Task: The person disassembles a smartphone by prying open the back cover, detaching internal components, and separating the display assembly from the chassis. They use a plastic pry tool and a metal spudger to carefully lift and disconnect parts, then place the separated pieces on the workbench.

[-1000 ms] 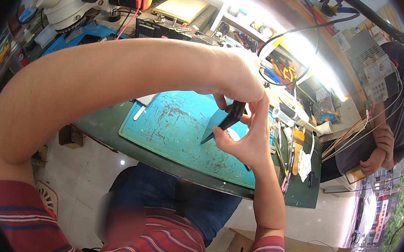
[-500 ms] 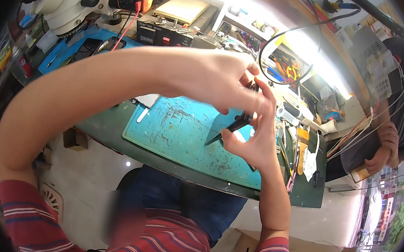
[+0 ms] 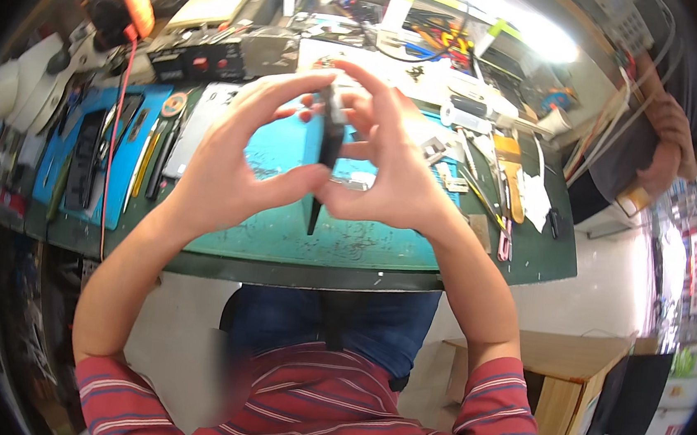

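Observation:
Between my two hands, above the work mat, stands a thin black phone [image 3: 332,137] seen nearly edge-on and tilted, its lower end pointing down at the mat. My left hand [image 3: 234,145] pinches its left face, the thumb low and the fingers curled near the top. From the other side my right hand [image 3: 391,159] holds it with thumb and fingers, so the two thumbs almost meet at its lower part. The faces of the phone are hidden by this angle, and motion smears it a little. Below lies the teal mat [image 3: 280,240], scratched all over.
On the left a blue mat [image 3: 147,105] bears phone parts, tweezers and slim tools. A microscope [image 3: 33,82] stands behind it, with a red lead [image 3: 115,139] hanging nearby. To the right lie a brush [image 3: 509,161] and several hand tools. A person's hands [image 3: 666,138] show at far right.
My left arm has drawn back from across the bench to the left side. The phone and both hands have moved left, and the view has turned. Both hands still hold the phone.

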Action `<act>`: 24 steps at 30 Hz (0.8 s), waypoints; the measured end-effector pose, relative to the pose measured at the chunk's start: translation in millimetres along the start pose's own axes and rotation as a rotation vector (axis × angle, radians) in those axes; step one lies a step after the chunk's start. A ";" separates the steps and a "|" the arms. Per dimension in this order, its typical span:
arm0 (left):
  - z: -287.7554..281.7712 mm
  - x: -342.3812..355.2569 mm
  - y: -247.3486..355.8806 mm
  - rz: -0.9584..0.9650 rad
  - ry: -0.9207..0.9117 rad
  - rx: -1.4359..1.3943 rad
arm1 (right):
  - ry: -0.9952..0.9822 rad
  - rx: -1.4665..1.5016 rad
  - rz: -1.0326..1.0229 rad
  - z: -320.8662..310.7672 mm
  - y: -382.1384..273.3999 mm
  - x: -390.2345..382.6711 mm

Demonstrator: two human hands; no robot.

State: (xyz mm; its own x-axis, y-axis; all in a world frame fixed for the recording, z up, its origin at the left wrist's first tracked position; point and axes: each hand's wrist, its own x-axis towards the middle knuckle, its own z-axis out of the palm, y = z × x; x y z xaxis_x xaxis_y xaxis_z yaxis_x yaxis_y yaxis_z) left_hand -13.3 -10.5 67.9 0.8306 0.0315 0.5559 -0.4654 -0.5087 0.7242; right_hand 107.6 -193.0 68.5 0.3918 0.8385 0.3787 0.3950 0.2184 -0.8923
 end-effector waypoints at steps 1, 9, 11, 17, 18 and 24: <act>1.9 -0.2 2.8 -0.051 0.018 -0.026 | 0.016 0.011 0.039 1.2 -4.8 -2.3; 25.1 -7.9 -0.2 -0.120 0.229 -0.214 | 0.118 -0.860 0.151 -56.0 -21.8 -47.0; 26.3 -8.9 -4.1 -0.041 0.244 -0.186 | 0.053 -1.222 0.127 -57.7 -14.5 -75.7; 33.8 -20.6 -5.0 -0.050 0.274 -0.218 | 0.048 -0.857 0.316 -43.1 17.4 -103.7; 35.4 -21.7 -2.5 -0.060 0.265 -0.163 | 0.060 -0.799 0.315 -42.7 20.2 -106.7; 38.1 -22.1 -0.6 -0.105 0.330 -0.168 | 0.461 -0.707 -0.044 2.4 -22.1 -109.5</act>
State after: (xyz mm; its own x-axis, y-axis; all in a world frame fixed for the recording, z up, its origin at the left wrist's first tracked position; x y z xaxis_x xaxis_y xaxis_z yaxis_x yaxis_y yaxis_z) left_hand -19.7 -43.7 39.7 0.7460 0.3648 0.5571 -0.4497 -0.3409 0.8256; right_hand 54.0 -288.5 46.1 0.6032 0.5159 0.6083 0.7846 -0.2467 -0.5688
